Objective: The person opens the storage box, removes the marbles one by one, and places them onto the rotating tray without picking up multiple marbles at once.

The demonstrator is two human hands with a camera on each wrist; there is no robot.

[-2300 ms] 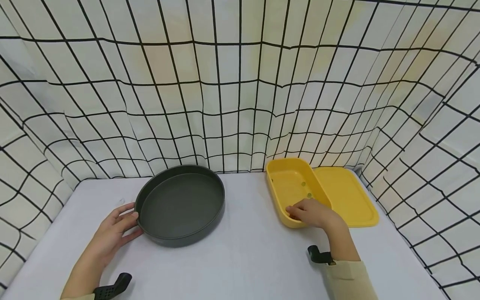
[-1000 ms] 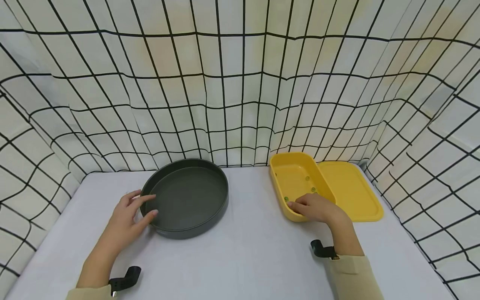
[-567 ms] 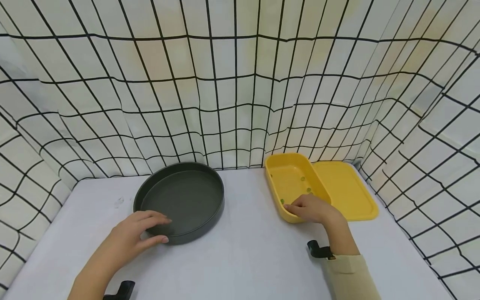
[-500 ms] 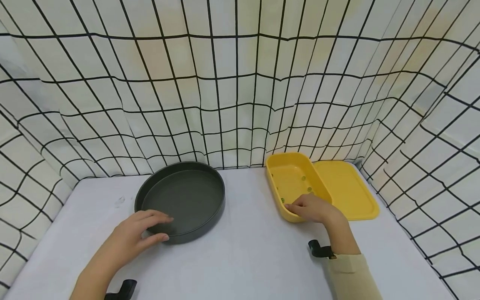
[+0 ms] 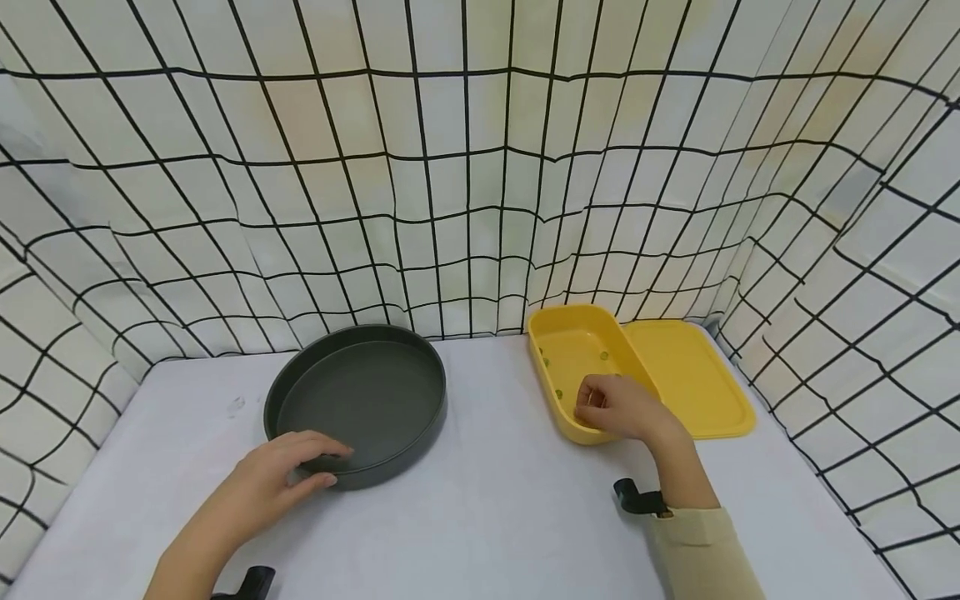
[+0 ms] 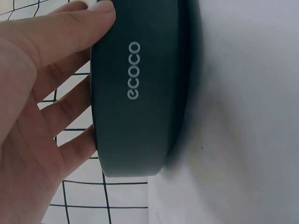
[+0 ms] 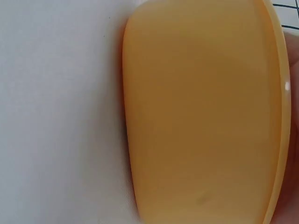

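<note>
On the pale grey tabletop (image 5: 487,500), hemmed in by a cream cloth backdrop with a black grid (image 5: 465,192), we have both hands at work, each at its own vessel. Our left hand (image 5: 281,475) grips the near rim of the round dark grey shallow pan (image 5: 356,404): the fingers lie over the edge and the thumb presses the outer wall, and the left wrist view shows the fingertips (image 6: 100,7) wrapped over the wall that bears the word "ecoco". Our right hand (image 5: 611,408) is inside the near end of the yellow rectangular plastic box (image 5: 573,350), fingers curled inward as if pinching one of the small green round pieces (image 5: 558,393) scattered on its floor; we cannot tell from the head view whether a piece is really between the fingertips, and the right wrist view shows only the box's outer yellow wall (image 7: 201,116). The matching flat yellow lid (image 5: 693,383) lies just beside the box, touching its far long side. We judge the step in hand to be picking the small pieces out of the box while the pan is steadied, with the pan empty so far and several pieces left in the box. The next move, as we read it, calls for a firm pinch on something tiny and slippery, a lift clear of the box wall, and a carry leftward across the open stretch of table to the pan.
</note>
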